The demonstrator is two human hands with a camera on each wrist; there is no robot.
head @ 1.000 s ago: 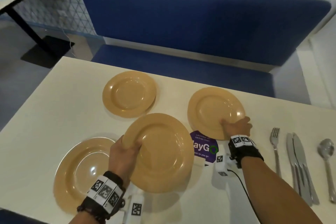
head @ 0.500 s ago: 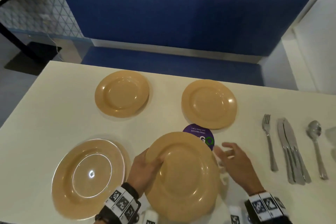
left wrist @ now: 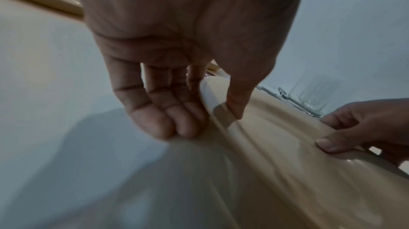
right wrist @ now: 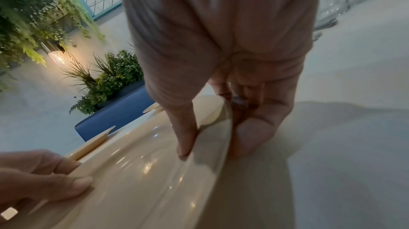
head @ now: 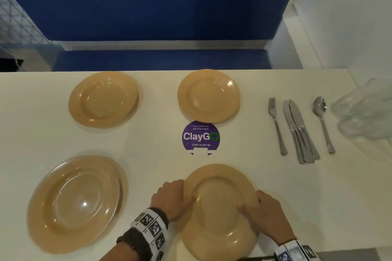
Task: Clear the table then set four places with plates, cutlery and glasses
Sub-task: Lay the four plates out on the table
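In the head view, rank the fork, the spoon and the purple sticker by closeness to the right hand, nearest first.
From the right hand:
1. Purple sticker, ahead and to its left.
2. Fork, ahead, slightly right.
3. Spoon, farther right, beside the glasses.

A round purple sticker (head: 200, 137) on the table (head: 152, 146) reads "Let's keep our pantries clean", "ClayGO", "Clean as you go". No other legible text.
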